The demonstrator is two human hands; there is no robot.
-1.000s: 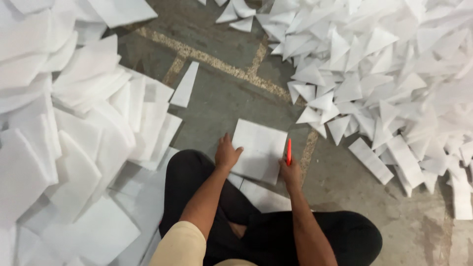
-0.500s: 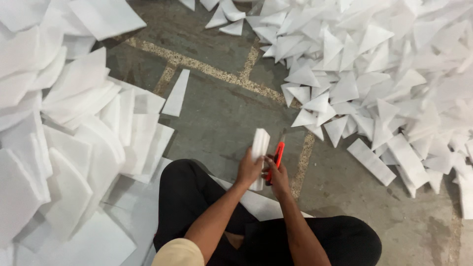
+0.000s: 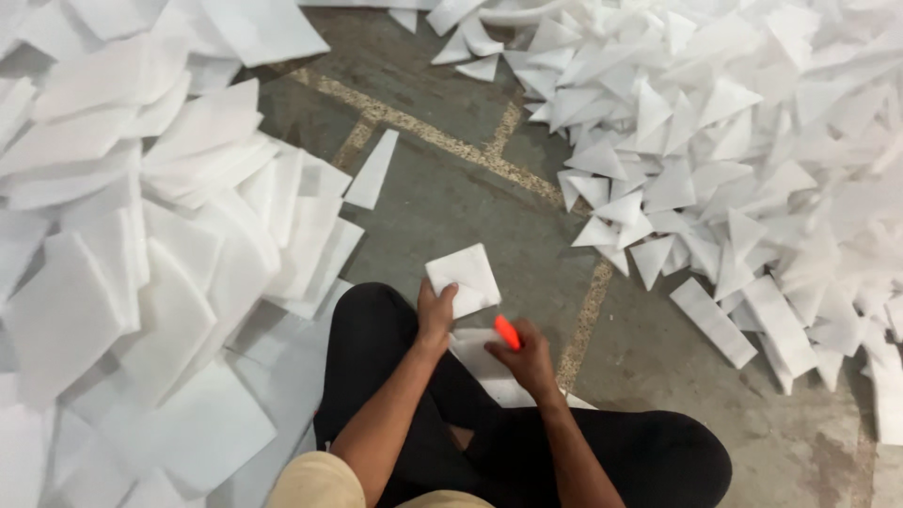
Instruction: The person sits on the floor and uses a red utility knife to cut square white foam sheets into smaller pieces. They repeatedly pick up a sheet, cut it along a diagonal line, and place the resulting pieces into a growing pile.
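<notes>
My left hand (image 3: 435, 314) grips a small folded white square of padding (image 3: 464, 277), held just above my left knee. My right hand (image 3: 527, 355) is closed around a red-handled tool (image 3: 507, 332), probably scissors; its blades are hidden. The two hands are a short way apart, the right one lower and to the right. Beneath them more white sheets (image 3: 482, 362) lie on my lap and the floor. I sit cross-legged in black trousers (image 3: 376, 357).
A big stack of white square sheets (image 3: 141, 273) fills the left side. A heap of white cut triangles and strips (image 3: 734, 160) covers the right and far side. One long strip (image 3: 372, 169) lies alone on the grey concrete floor (image 3: 470, 188) between them.
A second ago both hands pressed a flat square on the floor. The left hand has since lifted it, now folded smaller, and the right hand has drawn back with the red tool.
</notes>
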